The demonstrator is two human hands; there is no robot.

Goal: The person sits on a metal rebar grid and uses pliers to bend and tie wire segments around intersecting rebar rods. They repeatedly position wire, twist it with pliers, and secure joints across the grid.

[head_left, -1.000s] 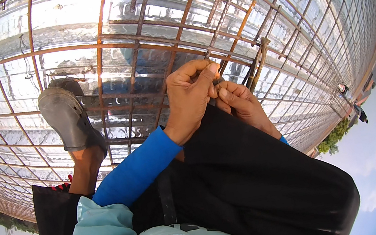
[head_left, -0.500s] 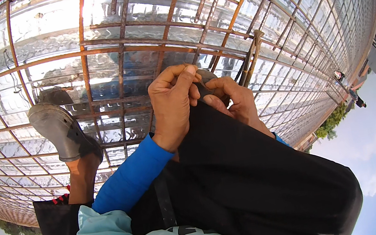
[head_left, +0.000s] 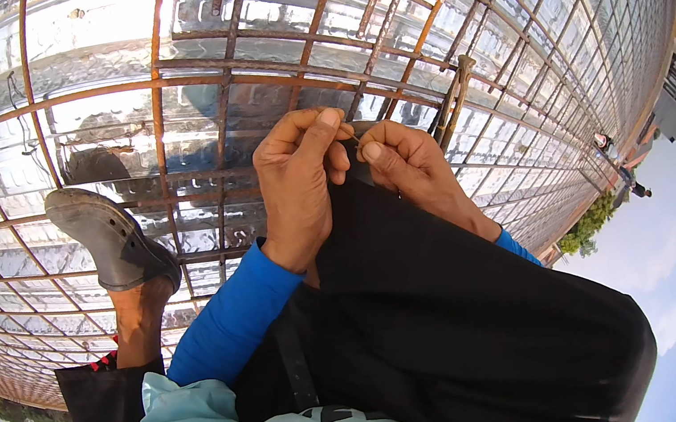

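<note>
Both hands meet above my black-trousered knee, over a rusty steel bar grid (head_left: 100, 91). My left hand (head_left: 300, 177) is closed in a pinch, thumb pressed against the bent forefinger. Just to its right, my right hand (head_left: 417, 170) pinches as well, its fingertips close to the left ones. Between them a thin wire (head_left: 348, 130) barely shows; most of it is hidden by the fingers. Beyond my right hand, a rusty tool with two long handles, like pincers (head_left: 456, 100), stands against the bars.
Shiny ribbed metal sheeting (head_left: 86, 38) lies under the grid. My left foot, in a grey clog (head_left: 108, 238), rests on the bars. Loose bent wire (head_left: 25, 130) hangs on the grid at the left. Far right, another person (head_left: 629, 179) is near the grid's edge.
My right hand has turned and drawn its fingertips up beside the left ones. My left hand has shifted slightly left, still pinching.
</note>
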